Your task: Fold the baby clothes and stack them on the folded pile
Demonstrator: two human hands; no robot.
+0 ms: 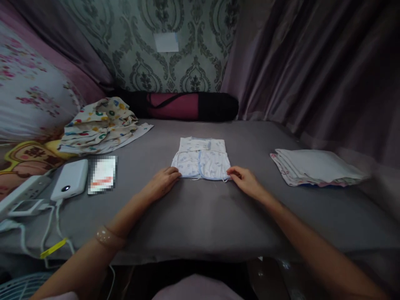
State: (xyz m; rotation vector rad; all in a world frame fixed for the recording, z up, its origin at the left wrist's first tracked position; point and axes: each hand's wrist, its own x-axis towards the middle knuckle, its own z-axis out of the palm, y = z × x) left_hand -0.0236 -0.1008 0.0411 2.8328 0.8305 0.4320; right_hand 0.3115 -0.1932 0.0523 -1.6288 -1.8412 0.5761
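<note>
A small white baby shirt (200,160) with a pale blue print and blue edging lies folded flat in front of me. Thin white ties stick out along its near edge. My left hand (164,181) has its fingers closed together at the near left corner of the cloth. Thumb and fingers of my right hand (245,181) pinch the near right corner. Both forearms rest low over the grey covered surface (206,225).
A stack of folded cloths (315,166) lies to the right. On the left are a crumpled patterned garment (103,125), a white power bank (70,179), a blurred packet (103,175), a power strip (26,193) and cables. A long black and maroon bag (175,106) lies along the wall.
</note>
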